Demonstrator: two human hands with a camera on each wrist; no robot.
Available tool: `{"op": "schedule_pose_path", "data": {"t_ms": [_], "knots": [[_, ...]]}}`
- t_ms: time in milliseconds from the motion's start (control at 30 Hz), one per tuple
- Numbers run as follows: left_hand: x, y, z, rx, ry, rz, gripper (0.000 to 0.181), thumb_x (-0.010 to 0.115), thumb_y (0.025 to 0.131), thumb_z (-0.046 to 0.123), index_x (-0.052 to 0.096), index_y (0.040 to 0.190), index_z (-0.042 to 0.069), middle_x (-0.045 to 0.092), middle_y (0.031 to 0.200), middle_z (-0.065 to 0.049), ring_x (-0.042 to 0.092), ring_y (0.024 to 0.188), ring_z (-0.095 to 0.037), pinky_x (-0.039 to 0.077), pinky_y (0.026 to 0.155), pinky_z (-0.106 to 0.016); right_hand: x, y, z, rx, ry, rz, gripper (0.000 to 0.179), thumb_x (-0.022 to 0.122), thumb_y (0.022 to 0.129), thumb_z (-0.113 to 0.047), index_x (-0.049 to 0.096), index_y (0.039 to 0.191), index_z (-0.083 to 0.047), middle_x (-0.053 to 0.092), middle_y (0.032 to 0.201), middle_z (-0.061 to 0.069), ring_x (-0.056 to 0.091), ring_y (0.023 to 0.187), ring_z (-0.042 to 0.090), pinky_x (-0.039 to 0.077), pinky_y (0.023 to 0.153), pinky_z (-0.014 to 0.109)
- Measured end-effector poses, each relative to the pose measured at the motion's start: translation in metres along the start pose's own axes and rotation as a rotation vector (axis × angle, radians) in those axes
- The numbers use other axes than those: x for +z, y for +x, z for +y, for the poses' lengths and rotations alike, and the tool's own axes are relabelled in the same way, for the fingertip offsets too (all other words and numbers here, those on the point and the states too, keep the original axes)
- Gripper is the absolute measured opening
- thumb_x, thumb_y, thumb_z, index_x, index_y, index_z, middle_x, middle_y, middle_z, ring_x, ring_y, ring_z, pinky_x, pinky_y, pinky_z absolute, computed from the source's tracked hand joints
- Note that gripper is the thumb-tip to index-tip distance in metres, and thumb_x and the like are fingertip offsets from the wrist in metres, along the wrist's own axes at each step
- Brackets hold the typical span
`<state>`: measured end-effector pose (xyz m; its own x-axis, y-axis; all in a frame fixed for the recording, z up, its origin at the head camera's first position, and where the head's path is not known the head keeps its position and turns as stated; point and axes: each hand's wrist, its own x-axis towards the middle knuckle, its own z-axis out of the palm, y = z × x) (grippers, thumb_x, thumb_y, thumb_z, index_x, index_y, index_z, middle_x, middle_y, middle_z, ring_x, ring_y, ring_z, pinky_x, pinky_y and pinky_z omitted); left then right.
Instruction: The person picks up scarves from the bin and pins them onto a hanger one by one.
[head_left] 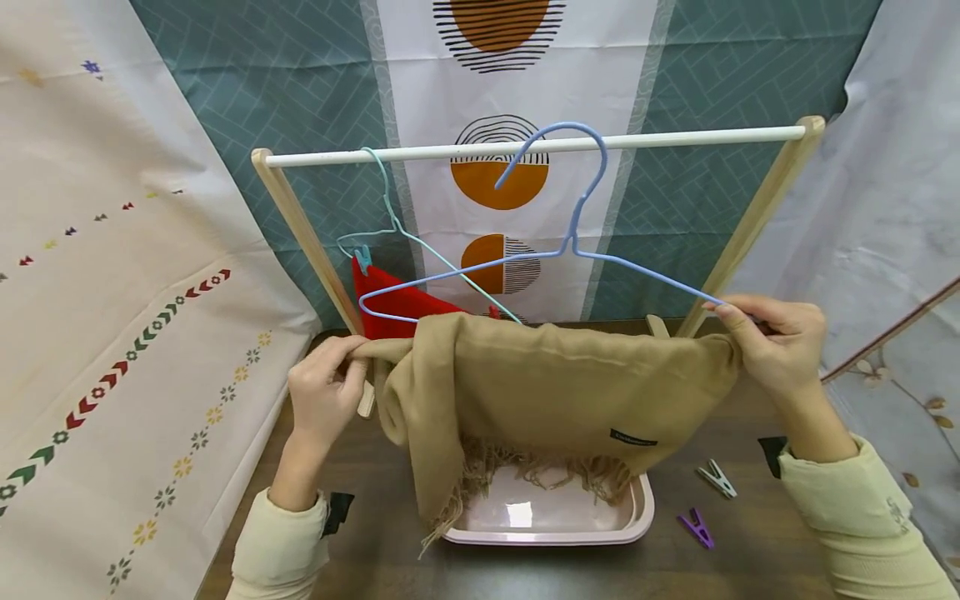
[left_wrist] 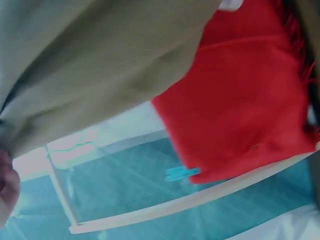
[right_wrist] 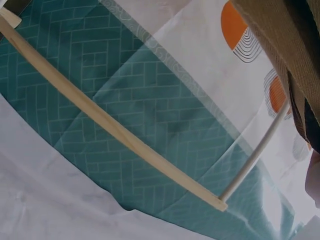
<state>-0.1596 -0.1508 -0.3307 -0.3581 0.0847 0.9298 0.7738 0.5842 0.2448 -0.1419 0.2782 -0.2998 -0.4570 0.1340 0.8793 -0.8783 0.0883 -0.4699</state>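
A tan fringed scarf (head_left: 555,383) with a small dark label is stretched between both hands, folded over the lower part of a blue hanger (head_left: 576,225) and hiding its bottom bar. My left hand (head_left: 324,387) pinches the scarf's upper left corner; in the left wrist view, fingers (left_wrist: 7,187) show at the edge of the cloth. With thumb and fingers, my right hand (head_left: 783,346) grips the hanger's right end along with the scarf's right corner. The hanger's hook stands up and overlaps the rod in the head view. Scarf fringe hangs down over a pale pink basin (head_left: 551,537).
Behind the scarf is a wooden rack with a white rod (head_left: 697,137). From it hangs a mint-green hanger (head_left: 388,200) with a red cloth (head_left: 390,292) held by a teal clothespin (head_left: 363,258). A grey clothespin (head_left: 717,479) and a purple clothespin (head_left: 697,528) lie right of the basin.
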Motion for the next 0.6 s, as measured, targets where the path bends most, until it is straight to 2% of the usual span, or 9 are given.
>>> {"op": "schedule_pose_path", "data": {"t_ms": [100,167,233,367,433,600], "knots": [[-0.002,0.01,0.004,0.041,0.047,0.119,0.022,0.052,0.085,0.009,0.061,0.07,-0.003,0.057,0.067,-0.015,0.048,0.059,-0.028,0.036,0.059,-0.03,0.001,-0.001,-0.002,0.004,0.0,0.002,0.008,0.06,0.073,0.016,0.066,0.068,0.014,0.067,0.065,0.0,0.027,0.037,-0.001,0.015,0.038,0.011],[-0.004,0.015,0.006,0.0,0.025,0.122,0.024,0.052,0.089,0.012,0.058,0.074,-0.005,0.057,0.071,-0.016,0.049,0.065,-0.029,0.037,0.064,-0.031,0.001,-0.002,-0.002,0.001,-0.02,0.013,0.008,0.061,0.074,0.014,0.066,0.067,0.014,0.066,0.065,-0.002,0.025,0.037,-0.002,0.014,0.037,0.011],[-0.007,0.018,0.006,-0.075,-0.006,0.062,0.021,0.051,0.091,0.01,0.056,0.078,-0.006,0.052,0.067,-0.015,0.045,0.06,-0.02,0.035,0.061,-0.026,0.0,-0.002,-0.001,-0.006,-0.016,0.029,0.01,0.063,0.075,0.012,0.064,0.066,0.017,0.065,0.062,-0.003,0.024,0.036,-0.002,0.013,0.037,0.011],[-0.014,0.018,0.004,-0.209,-0.108,-0.126,0.007,0.05,0.087,-0.008,0.055,0.084,-0.005,0.046,0.057,-0.007,0.034,0.049,-0.001,0.028,0.045,-0.018,-0.004,-0.003,0.003,-0.017,-0.002,0.071,0.018,0.066,0.075,0.007,0.061,0.064,0.02,0.063,0.056,-0.002,0.023,0.035,-0.003,0.012,0.036,0.012],[-0.016,0.016,0.003,-0.259,-0.203,-0.182,0.009,0.051,0.083,-0.013,0.057,0.083,-0.006,0.049,0.058,-0.005,0.037,0.048,-0.001,0.031,0.044,-0.018,-0.006,-0.003,0.004,-0.018,0.014,0.083,0.018,0.067,0.075,0.007,0.061,0.065,0.021,0.063,0.055,0.0,0.024,0.035,-0.003,0.012,0.036,0.012],[-0.018,0.012,0.004,-0.361,-0.417,-0.252,0.011,0.053,0.08,-0.014,0.062,0.082,-0.007,0.061,0.072,0.004,0.051,0.057,-0.005,0.04,0.049,-0.017,-0.008,-0.003,0.005,-0.003,0.051,0.114,0.013,0.066,0.074,0.01,0.063,0.066,0.02,0.063,0.055,0.004,0.026,0.036,-0.001,0.015,0.037,0.011]]}}
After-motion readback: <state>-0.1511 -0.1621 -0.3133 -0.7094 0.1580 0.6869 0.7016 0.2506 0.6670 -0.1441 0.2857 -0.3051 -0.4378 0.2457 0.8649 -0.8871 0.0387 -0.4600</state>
